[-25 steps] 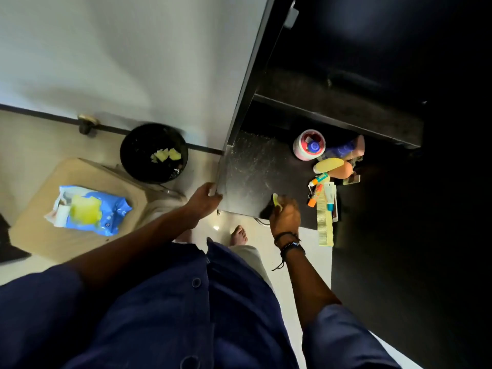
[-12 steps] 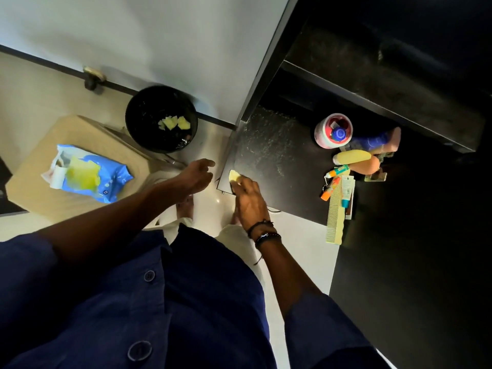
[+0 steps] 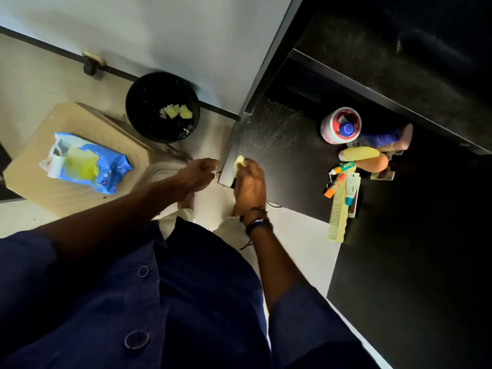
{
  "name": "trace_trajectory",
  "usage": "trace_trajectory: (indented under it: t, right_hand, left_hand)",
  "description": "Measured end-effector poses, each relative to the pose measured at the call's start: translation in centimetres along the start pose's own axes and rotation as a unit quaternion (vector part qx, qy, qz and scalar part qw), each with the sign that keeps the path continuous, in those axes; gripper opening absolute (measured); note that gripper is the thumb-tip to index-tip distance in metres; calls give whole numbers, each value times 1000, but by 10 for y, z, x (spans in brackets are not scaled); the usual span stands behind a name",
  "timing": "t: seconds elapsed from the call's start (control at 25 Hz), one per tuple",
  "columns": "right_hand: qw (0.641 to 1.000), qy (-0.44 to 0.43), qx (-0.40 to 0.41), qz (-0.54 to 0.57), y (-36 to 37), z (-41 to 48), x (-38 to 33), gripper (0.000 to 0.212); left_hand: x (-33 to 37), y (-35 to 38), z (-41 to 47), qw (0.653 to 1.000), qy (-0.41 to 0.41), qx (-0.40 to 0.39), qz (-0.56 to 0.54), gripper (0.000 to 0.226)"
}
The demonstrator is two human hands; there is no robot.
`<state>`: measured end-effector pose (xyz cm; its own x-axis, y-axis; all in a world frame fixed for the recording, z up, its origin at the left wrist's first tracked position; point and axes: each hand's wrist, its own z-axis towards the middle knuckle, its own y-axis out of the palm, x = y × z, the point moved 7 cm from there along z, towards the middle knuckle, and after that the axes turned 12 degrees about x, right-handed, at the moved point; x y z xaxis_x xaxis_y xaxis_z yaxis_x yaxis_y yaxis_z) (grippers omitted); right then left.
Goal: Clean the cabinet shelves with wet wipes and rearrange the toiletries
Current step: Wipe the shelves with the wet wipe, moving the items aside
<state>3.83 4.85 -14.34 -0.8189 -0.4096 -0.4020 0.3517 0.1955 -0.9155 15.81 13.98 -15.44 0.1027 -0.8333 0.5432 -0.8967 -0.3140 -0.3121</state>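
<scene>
My right hand (image 3: 249,186) presses a yellow wet wipe (image 3: 239,162) onto the front left corner of the black cabinet shelf (image 3: 282,155). My left hand (image 3: 198,171) hovers just left of that corner, fingers curled, holding nothing. Toiletries are bunched at the shelf's right side: a white and red tub (image 3: 339,125), a blue bottle (image 3: 380,137), a yellow bottle (image 3: 359,153), an orange bottle (image 3: 375,163), small tubes (image 3: 346,182) and a pale green comb (image 3: 338,219). The shelf's bare part looks dusty.
A blue wet-wipe pack (image 3: 87,162) lies on a wooden stool (image 3: 48,187) at the left. A black bin (image 3: 162,106) with used yellow wipes stands by the white wall. A higher black shelf (image 3: 386,75) runs above. My bare feet stand on the pale floor.
My right hand slid the wipe from the shelf's front middle to its left corner. My left hand let go of the shelf edge and its fingers curled in.
</scene>
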Motion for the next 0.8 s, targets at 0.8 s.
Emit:
trace_trajectory:
  t: [0.8]
  right_hand:
    - [990, -134, -10, 37, 18, -44, -46, 33]
  left_hand:
    - [-18, 12, -8, 993, -35, -14, -114, 34]
